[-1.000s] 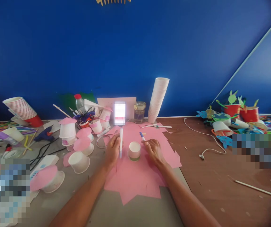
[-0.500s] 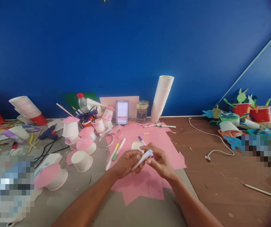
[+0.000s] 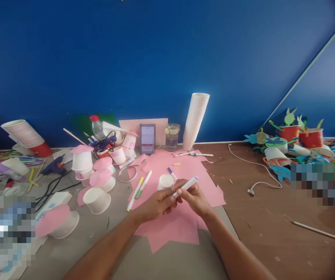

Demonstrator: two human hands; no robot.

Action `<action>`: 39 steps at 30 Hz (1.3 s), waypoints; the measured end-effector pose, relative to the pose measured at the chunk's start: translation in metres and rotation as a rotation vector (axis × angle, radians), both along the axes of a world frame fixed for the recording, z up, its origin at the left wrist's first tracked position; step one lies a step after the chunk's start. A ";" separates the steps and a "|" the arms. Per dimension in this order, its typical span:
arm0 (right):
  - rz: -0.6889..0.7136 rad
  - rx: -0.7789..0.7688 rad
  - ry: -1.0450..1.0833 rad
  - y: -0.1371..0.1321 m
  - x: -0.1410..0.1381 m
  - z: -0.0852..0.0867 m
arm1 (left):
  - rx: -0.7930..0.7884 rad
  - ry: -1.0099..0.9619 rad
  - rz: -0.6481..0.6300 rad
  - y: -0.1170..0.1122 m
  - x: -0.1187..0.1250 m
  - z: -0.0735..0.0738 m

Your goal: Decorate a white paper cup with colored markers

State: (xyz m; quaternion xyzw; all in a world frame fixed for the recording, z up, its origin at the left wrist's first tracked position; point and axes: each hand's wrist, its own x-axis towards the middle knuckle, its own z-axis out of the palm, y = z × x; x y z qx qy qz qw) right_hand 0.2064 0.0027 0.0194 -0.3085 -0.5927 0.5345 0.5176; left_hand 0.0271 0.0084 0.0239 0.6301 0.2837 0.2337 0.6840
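Pinching a white marker (image 3: 186, 186) w/ both hands, L hand (image 3: 155, 204) and R hand (image 3: 195, 198) half-closed on barrel, above pink paper (image 3: 170, 233). Barrel could be slipping if grip loosens, hitting paper cup (image 3: 165, 181), which is standing in the way just ahead. Loose markers (image 3: 138, 190) are lying near L hand, blue-capped marker (image 3: 171, 173) behind cup.

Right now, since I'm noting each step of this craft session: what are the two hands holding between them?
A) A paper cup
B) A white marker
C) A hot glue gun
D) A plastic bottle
B. The white marker is pinched between the fingers of the left hand and the right hand, while the paper cup stands free behind them.
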 end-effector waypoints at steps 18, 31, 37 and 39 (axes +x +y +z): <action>-0.277 0.040 -0.068 -0.001 0.000 0.004 | -0.093 -0.020 -0.124 0.001 0.003 0.005; -0.295 0.026 -0.016 0.000 -0.001 -0.005 | -0.293 -0.131 -0.336 0.013 0.005 -0.004; -0.401 -0.025 0.043 0.007 0.002 -0.013 | -0.102 0.002 -0.049 -0.001 0.009 0.006; -0.350 -0.021 0.057 0.006 0.002 -0.015 | 0.021 0.072 0.104 -0.006 0.014 0.008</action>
